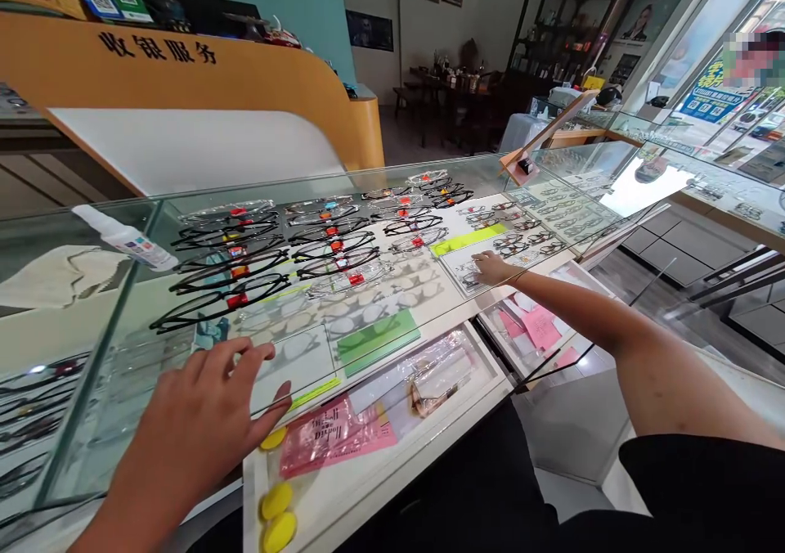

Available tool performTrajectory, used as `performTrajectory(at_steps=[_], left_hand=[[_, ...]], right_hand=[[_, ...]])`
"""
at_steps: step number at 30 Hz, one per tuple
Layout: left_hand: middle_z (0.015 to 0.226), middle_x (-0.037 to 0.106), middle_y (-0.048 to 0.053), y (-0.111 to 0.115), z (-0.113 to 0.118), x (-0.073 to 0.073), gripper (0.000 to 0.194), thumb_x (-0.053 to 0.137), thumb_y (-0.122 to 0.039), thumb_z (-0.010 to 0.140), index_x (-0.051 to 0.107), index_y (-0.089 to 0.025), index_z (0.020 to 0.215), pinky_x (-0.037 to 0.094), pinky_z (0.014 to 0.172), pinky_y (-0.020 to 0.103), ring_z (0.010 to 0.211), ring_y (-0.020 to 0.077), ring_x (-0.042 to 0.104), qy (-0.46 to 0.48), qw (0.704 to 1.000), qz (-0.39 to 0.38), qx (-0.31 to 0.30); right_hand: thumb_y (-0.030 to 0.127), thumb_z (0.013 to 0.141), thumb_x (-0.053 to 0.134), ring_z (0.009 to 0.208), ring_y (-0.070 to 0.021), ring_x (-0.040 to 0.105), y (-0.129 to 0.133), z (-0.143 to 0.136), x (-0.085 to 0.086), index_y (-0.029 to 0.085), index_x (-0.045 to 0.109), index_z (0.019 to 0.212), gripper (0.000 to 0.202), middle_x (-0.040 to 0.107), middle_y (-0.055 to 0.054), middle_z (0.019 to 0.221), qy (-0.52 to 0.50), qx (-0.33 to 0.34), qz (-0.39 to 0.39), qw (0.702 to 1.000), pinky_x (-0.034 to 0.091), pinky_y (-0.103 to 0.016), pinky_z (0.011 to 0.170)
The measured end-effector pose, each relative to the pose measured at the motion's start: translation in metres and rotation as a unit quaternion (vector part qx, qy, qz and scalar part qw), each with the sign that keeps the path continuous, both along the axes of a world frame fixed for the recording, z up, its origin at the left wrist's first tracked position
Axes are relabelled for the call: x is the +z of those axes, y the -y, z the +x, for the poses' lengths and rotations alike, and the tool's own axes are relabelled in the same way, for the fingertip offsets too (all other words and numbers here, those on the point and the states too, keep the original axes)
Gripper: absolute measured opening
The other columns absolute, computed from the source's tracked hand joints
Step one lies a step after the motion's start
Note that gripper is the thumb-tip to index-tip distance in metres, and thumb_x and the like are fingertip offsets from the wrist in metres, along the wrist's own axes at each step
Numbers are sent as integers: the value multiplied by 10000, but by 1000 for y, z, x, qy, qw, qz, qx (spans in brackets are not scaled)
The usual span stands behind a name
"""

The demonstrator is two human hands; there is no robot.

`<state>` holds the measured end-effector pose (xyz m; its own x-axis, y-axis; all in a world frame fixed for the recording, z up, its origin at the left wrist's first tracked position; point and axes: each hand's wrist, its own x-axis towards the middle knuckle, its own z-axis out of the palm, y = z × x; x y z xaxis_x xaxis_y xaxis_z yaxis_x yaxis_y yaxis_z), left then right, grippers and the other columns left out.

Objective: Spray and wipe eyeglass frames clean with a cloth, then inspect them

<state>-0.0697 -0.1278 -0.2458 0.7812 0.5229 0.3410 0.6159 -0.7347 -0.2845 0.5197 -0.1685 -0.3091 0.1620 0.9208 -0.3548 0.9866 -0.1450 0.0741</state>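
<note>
1. Two bare hands are poised at a glass-topped bench (450, 309); the left grip (208, 402) is loosely spread, thumb apart from fingers, holding nothing visible, perhaps for balance.
2. The right grip (492, 268) has bent fingers lowered to small, thin-rimmed spectacles (468, 278) at its fingertips, presumably to single one out.
3. Beyond the left grip, dark, slender-framed spectacles with red and orange tags (336, 250) lie in columns, likely for easy comparison.
4. Below and between both grips, an open white drawer (405, 473) keeps pink printed plastic packets (319, 440), presumably within ready reach.
5. Whether the right grip pinches anything cannot be told; its fingertips are indistinct, and reflections confuse what lies on or under the glass.
</note>
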Motion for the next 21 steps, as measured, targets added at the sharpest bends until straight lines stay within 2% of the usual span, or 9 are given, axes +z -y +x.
performTrajectory(at_steps=[5,10,13,18,19,21], left_hand=[[1279,667,242,0,-1,1,493,463,-491,1083,711,-106,1266,521,877,508,1074,391,638,-14,999,-25,16],[1308,674,236,0,-1,2,487,456,-497,1082,707,-127,1276,526,909,513,1109,391,649,-21,999,-35,33],[1305,673,242,1,1,3,478,461,-480,1085,704,-111,1270,523,895,508,1105,392,653,-23,999,-31,29],[1317,670,250,5,4,5,496,416,-480,1094,709,-112,1252,523,882,502,1138,396,657,-8,999,-34,40],[1327,667,252,6,5,5,493,411,-475,1100,709,-114,1254,522,885,502,1149,395,656,-7,999,-33,42],[1334,664,253,8,5,5,485,409,-461,1110,709,-109,1258,515,868,497,1144,391,655,-7,999,-27,42]], right_hand=[[378,1027,576,1665,-484,348,-10,4,-22,108,729,1451,526,386,-198,1842,-4,-5,-9,1000,411,-602,1294],[495,1046,592,1644,-446,402,-11,6,-26,210,765,1427,507,478,-157,1799,-6,-6,-5,1000,439,-553,1254],[524,1050,605,1634,-437,425,-10,4,-18,234,773,1435,510,522,-153,1771,-9,-6,-3,1000,447,-551,1240],[476,1055,610,1655,-485,400,5,-17,10,167,816,1368,486,470,-221,1788,-30,-4,-11,999,438,-620,1251],[452,1049,622,1650,-486,412,11,-25,17,160,830,1336,459,483,-225,1778,-38,0,-20,999,437,-616,1255],[398,1032,649,1585,-451,520,28,-44,33,172,846,1303,404,600,-217,1688,-63,14,-52,997,457,-571,1248]])
